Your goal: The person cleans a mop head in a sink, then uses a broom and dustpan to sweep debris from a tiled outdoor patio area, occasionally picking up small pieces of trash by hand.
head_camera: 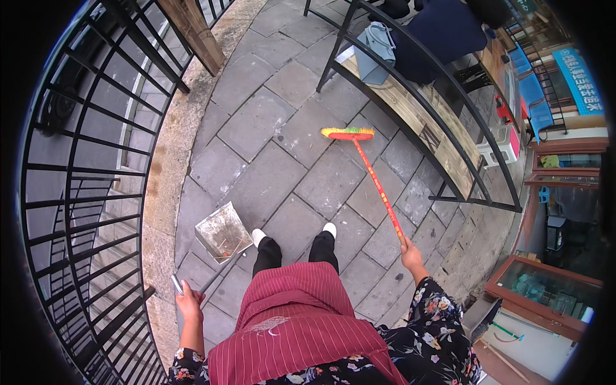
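My right hand (410,255) grips the end of a red broom handle (380,190). The broom head (349,134), with yellow, green and orange bristles, lies out ahead on the paving, near the bench. On my left side, my left hand (190,301) is closed around the grey handle (222,274) of a long-handled dustpan. A silvery tube (177,284) sticks out past its fingers; I cannot tell whether it belongs to the handle. The dirty metal dustpan (221,231) sits beside my left shoe (258,236), with thin sticks and a small red bit in it.
A black metal railing (144,195) curves along the left above a stone kerb (163,192). A wooden bench (409,110) with a black frame stands ahead right; a seated person (433,38) and a light-blue bag (378,43) are on it. A glass-topped cabinet (544,293) stands at right.
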Tool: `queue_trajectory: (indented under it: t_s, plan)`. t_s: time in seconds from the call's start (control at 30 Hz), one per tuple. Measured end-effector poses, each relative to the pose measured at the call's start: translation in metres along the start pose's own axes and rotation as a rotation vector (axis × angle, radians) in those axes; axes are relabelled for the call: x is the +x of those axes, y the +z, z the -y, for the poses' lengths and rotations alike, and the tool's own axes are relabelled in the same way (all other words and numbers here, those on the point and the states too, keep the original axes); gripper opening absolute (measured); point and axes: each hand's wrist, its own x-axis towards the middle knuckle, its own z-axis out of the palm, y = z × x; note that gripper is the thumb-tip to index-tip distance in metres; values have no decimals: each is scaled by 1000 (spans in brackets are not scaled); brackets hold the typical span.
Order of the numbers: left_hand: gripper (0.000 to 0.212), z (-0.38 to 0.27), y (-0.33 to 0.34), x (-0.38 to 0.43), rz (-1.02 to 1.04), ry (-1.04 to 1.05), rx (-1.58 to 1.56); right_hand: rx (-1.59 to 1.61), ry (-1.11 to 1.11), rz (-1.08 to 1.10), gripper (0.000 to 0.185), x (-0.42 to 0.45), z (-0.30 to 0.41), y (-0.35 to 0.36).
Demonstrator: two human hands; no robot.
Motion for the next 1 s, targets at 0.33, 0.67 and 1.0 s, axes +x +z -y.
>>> queue_trajectory:
  t_s: [0.33, 0.67, 1.0]
  plan:
    - [40, 4, 58, -81, -58, 55, 21, 113, -188, 67, 36, 206, 111, -23]
    - [35, 15, 125, -94, 96, 29, 31, -127, 238, 466, 26, -163, -236, 7]
    - [35, 20, 180, -113, 244, 82, 172, 122, 319, 26, 30, 55, -209, 52]
